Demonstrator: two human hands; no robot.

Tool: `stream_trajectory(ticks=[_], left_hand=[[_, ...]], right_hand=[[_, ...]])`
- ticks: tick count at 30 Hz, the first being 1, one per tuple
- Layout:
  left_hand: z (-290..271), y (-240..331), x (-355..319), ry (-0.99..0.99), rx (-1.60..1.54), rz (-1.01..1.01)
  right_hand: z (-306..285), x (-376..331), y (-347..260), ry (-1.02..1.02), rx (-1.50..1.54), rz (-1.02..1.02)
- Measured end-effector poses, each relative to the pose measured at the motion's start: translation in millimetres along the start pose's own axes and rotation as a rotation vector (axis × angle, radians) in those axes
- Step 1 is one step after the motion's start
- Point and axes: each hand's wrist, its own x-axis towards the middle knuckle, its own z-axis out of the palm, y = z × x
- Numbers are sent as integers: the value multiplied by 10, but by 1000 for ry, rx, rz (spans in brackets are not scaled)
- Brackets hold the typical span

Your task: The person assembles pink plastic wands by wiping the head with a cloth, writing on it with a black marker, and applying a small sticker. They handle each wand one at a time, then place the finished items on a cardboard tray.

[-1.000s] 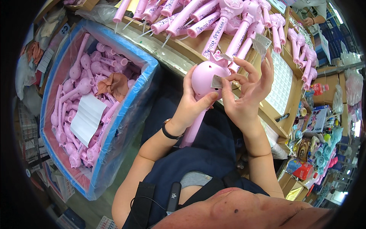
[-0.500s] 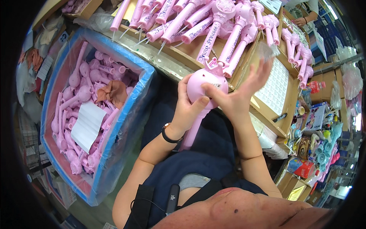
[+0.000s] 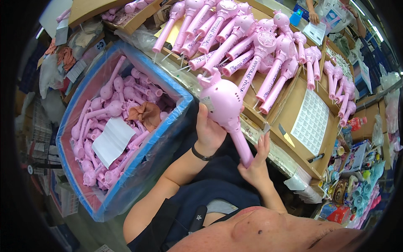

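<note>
A pink toy wand (image 3: 221,100) with a round head and a small crown is held tilted in front of me, crown up to the left. My left hand (image 3: 211,131) is closed around the underside of the head, near the neck. Down at the handle's lower end, my right hand (image 3: 256,168) grips with the thumb side, its other fingers raised. A small, pale, see-through piece (image 3: 266,127) shows at those raised fingertips; its kind is unclear. Just beyond the held wand, several similar wands (image 3: 265,44) lie piled on the bench, with thin white wires at some handle ends.
To my left stands a blue-rimmed, plastic-lined bin (image 3: 168,122) full of pink wands, with a white paper (image 3: 112,141) and a brown cloth (image 3: 144,116) on top. A sheet of small labels (image 3: 311,122) and a black marker (image 3: 315,158) lie in a cardboard tray. Another person's hand (image 3: 314,17) shows far off.
The wand has turned and tilted, so a side with small holes shows. My right hand has dropped from its head to the handle end. The whole view has shifted.
</note>
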Motion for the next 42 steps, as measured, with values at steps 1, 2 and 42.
stream_trajectory(ticks=[1, 2, 42], left_hand=[[8, -15, 25, -4, 217, 94], [9, -12, 47, 22, 388, 224], [-285, 379, -179, -20, 1511, 9]], right_hand=[[-36, 7, 15, 9, -28, 10], [-67, 12, 19, 17, -51, -9], [-2468, 2671, 3147, 627, -805, 613]])
